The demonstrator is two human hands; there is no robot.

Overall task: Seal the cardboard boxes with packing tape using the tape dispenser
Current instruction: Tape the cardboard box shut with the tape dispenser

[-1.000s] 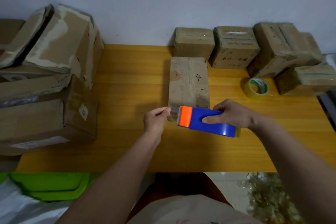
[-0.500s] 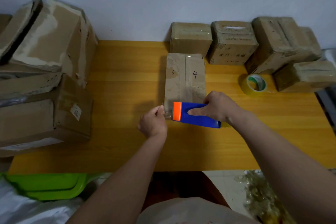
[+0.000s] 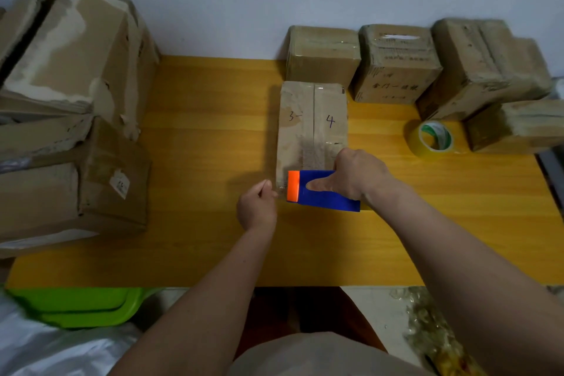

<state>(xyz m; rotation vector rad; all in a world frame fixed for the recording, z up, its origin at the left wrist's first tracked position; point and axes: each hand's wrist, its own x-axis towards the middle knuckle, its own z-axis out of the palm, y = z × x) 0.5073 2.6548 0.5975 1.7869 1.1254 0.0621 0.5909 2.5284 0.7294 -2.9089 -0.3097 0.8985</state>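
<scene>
In the head view, my right hand (image 3: pixel 355 175) gripped the tape dispenser (image 3: pixel 320 190) at the near end of the cardboard box (image 3: pixel 312 125) on the bench (image 3: pixel 207 146). My left hand (image 3: pixel 258 207), just left of it, pinched the tape end. The box's long axis ran directly away from me.

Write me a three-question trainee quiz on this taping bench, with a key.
1. True or false: the right hand grips the blue and orange tape dispenser at the near end of the box marked 3 and 4.
2. What does the left hand pinch? A) a marker B) the clear tape end C) a box flap
3. Fill in: the spare yellow tape roll lies on the wooden table, to the ____ of the marked box.

Key: 1 true; 2 B; 3 right
</scene>
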